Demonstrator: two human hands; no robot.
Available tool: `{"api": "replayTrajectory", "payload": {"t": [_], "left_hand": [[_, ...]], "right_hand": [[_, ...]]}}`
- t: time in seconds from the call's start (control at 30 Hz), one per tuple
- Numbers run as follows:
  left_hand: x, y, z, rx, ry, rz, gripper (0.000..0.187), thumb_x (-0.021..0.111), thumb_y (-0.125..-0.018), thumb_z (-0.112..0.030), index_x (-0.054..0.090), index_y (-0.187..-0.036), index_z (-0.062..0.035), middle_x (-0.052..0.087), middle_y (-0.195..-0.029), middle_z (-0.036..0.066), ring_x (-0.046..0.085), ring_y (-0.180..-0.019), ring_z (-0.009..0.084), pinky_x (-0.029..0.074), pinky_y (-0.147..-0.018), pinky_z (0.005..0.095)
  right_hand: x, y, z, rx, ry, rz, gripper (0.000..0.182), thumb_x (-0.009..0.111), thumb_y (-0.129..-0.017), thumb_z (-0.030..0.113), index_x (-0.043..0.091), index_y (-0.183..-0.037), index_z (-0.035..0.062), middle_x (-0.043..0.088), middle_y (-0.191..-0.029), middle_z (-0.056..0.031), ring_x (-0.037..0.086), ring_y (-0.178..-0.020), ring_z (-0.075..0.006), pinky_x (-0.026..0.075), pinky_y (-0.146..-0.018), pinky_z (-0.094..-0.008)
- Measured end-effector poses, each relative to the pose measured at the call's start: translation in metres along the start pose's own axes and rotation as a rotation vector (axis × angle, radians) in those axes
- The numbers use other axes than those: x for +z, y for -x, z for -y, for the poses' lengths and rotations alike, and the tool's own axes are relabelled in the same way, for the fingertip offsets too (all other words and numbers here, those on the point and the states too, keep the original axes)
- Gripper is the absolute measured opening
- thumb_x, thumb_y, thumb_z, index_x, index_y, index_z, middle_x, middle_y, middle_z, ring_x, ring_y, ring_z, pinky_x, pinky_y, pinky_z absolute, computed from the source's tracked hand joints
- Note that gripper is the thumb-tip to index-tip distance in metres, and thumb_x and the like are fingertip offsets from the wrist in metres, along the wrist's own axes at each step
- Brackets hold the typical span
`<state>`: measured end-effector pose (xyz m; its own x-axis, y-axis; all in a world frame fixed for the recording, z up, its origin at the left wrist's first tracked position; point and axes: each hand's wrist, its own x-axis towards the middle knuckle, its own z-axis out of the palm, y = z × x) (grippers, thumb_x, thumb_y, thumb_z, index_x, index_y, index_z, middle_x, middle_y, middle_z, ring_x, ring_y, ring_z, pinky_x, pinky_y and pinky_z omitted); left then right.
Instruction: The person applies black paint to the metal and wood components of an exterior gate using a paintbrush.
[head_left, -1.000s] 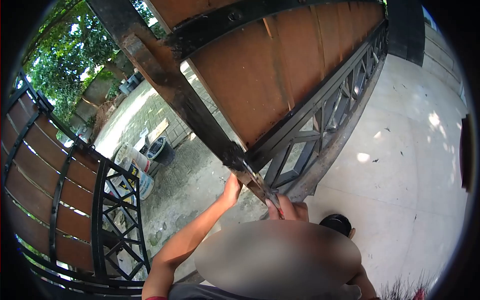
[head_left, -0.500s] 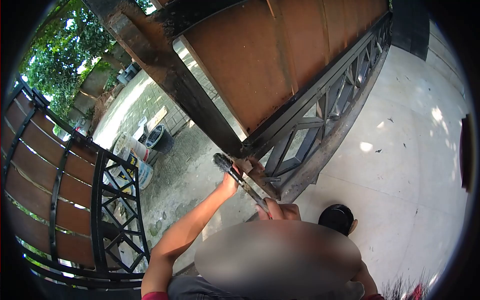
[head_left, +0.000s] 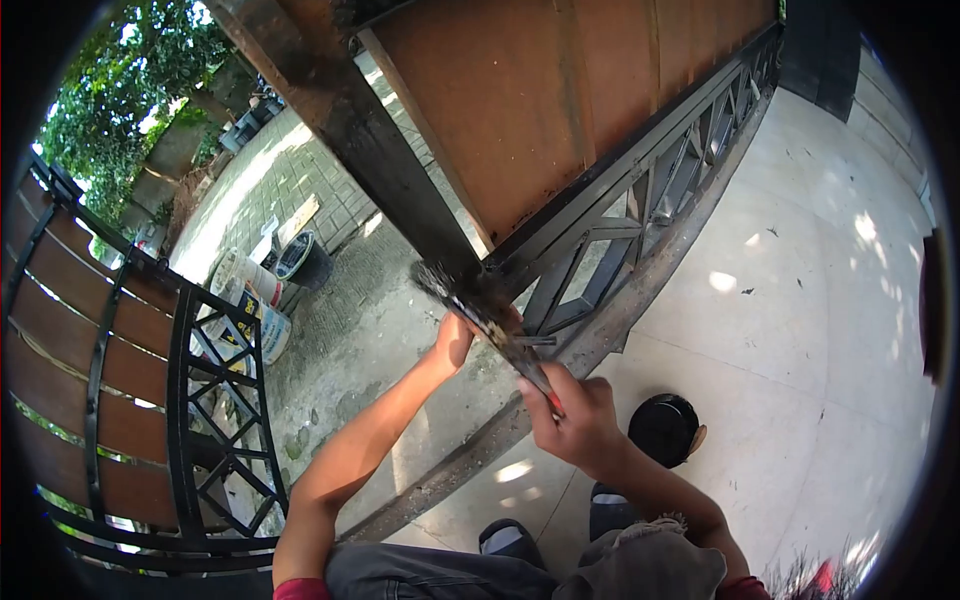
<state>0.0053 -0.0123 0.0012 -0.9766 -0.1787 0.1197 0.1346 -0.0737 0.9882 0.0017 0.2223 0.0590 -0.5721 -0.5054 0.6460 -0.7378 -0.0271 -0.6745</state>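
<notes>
My right hand [head_left: 575, 412] is closed around the red-ended handle of a long brush [head_left: 515, 352] with dark bristles. The brush slants up and left, its bristled end against or just in front of the lower corner of the gate [head_left: 400, 175]; contact is hard to tell. My left hand [head_left: 455, 340] is closed around the foot of the gate post, with its fingers partly hidden behind the brush. The gate has a dark metal frame, brown panels and a lattice strip [head_left: 600, 265] along the bottom.
A round black container [head_left: 664, 428] stands on the pale tiles by my right forearm. A metal floor track [head_left: 440, 480] runs under the gate. To the left are a second gate leaf [head_left: 130, 370], a dark bucket [head_left: 305, 262] and white paint pails [head_left: 270, 335].
My right hand has come up and forward with the brush, which now lies closer to the gate corner. My left hand stays at the post. The view has shifted slightly.
</notes>
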Motion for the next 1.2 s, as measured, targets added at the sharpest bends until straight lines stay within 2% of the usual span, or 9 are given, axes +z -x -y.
{"api": "replayTrajectory", "payload": {"t": [0.13, 0.2, 0.33, 0.47, 0.53, 0.6, 0.7, 0.87, 1.2], "left_hand": [[-0.003, 0.002, 0.008, 0.051, -0.092, 0.028, 0.052, 0.045, -0.096, -0.046, 0.064, -0.094, 0.0020, 0.066, -0.096, 0.017, 0.065, -0.092, 0.0251, 0.052, -0.079, 0.0370], [-0.037, -0.004, 0.062, 0.054, -0.011, -0.063, 0.049, 0.045, -0.096, -0.043, 0.062, -0.097, 0.0025, 0.066, -0.097, 0.017, 0.065, -0.092, 0.0260, 0.052, -0.080, 0.0367], [-0.038, -0.008, 0.048, -0.104, 0.094, 0.130, 0.042, 0.031, -0.103, -0.033, 0.053, -0.119, -0.0020, 0.058, -0.113, 0.007, 0.052, -0.107, 0.0165, 0.039, -0.095, 0.0294], [-0.027, -0.007, 0.042, -0.079, 0.082, -0.009, 0.038, 0.031, -0.104, -0.025, 0.051, -0.127, -0.0016, 0.055, -0.119, 0.003, 0.050, -0.110, 0.0137, 0.037, -0.100, 0.0306], [-0.010, -0.007, 0.024, -0.003, -0.010, -0.042, 0.037, 0.034, -0.101, -0.026, 0.059, -0.106, 0.0011, 0.066, -0.098, 0.015, 0.064, -0.091, 0.0237, 0.049, -0.087, 0.0352], [0.006, -0.005, 0.011, 0.014, 0.042, -0.238, 0.041, 0.032, -0.102, -0.031, 0.057, -0.109, -0.0002, 0.066, -0.097, 0.012, 0.063, -0.094, 0.0219, 0.046, -0.092, 0.0336], [-0.012, -0.006, 0.012, -0.069, -0.076, 0.071, 0.044, 0.028, -0.103, -0.032, 0.053, -0.121, -0.0006, 0.059, -0.116, 0.007, 0.053, -0.109, 0.0159, 0.040, -0.097, 0.0322], [-0.003, -0.005, 0.003, -0.006, -0.174, -0.080, 0.048, 0.026, -0.103, -0.035, 0.050, -0.126, -0.0010, 0.056, -0.120, 0.006, 0.050, -0.110, 0.0149, 0.039, -0.097, 0.0323], [-0.007, -0.009, 0.022, 0.218, -0.414, -0.089, 0.027, 0.038, -0.096, -0.013, 0.053, -0.112, 0.0022, 0.058, -0.108, 0.020, 0.054, -0.101, 0.0315, 0.041, -0.093, 0.0378]], "right_hand": [[-0.026, 0.014, 0.011, 0.167, -0.053, 0.092, 0.017, 0.068, -0.084, 0.010, 0.058, -0.095, 0.0002, 0.057, -0.054, -0.0075, 0.056, -0.040, -0.0210, 0.043, -0.039, -0.0300], [-0.030, -0.007, 0.018, 0.054, -0.090, -0.094, 0.008, 0.066, -0.085, 0.005, 0.061, -0.089, -0.0010, 0.055, -0.054, -0.0053, 0.054, -0.039, -0.0159, 0.039, -0.039, -0.0262], [-0.020, 0.004, -0.004, 0.053, 0.077, 0.020, 0.016, 0.067, -0.085, 0.009, 0.059, -0.095, -0.0003, 0.053, -0.052, -0.0058, 0.053, -0.037, -0.0201, 0.039, -0.037, -0.0295], [-0.050, 0.006, 0.027, 0.257, 0.133, 0.121, 0.014, 0.070, -0.083, 0.010, 0.061, -0.090, 0.0011, 0.051, -0.050, -0.0046, 0.049, -0.036, -0.0186, 0.036, -0.037, -0.0282], [-0.070, -0.021, 0.045, 0.202, 0.210, 0.088, 0.014, 0.073, -0.080, 0.010, 0.063, -0.088, 0.0028, 0.050, -0.049, -0.0046, 0.047, -0.035, -0.0179, 0.036, -0.039, -0.0280], [-0.098, -0.041, 0.061, 0.190, 0.346, 0.082, 0.017, 0.073, -0.077, 0.005, 0.068, -0.092, 0.0013, 0.051, -0.051, -0.0049, 0.048, -0.038, -0.0185, 0.037, -0.042, -0.0269], [-0.119, -0.060, 0.066, 0.073, 0.364, 0.068, 0.020, 0.072, -0.077, 0.006, 0.068, -0.094, -0.0036, 0.053, -0.058, -0.0070, 0.050, -0.049, -0.0133, 0.037, -0.047, -0.0243], [-0.120, -0.043, 0.033, 0.286, 0.113, 0.186, 0.023, 0.069, -0.084, 0.013, 0.063, -0.098, -0.0034, 0.054, -0.073, -0.0031, 0.043, -0.059, -0.0079, 0.033, -0.050, -0.0209], [-0.084, -0.057, -0.011, 0.049, 0.332, 0.229, 0.015, 0.063, -0.087, 0.005, 0.064, -0.098, -0.0057, 0.054, -0.066, -0.0065, 0.045, -0.054, -0.0095, 0.035, -0.049, -0.0232]]}}
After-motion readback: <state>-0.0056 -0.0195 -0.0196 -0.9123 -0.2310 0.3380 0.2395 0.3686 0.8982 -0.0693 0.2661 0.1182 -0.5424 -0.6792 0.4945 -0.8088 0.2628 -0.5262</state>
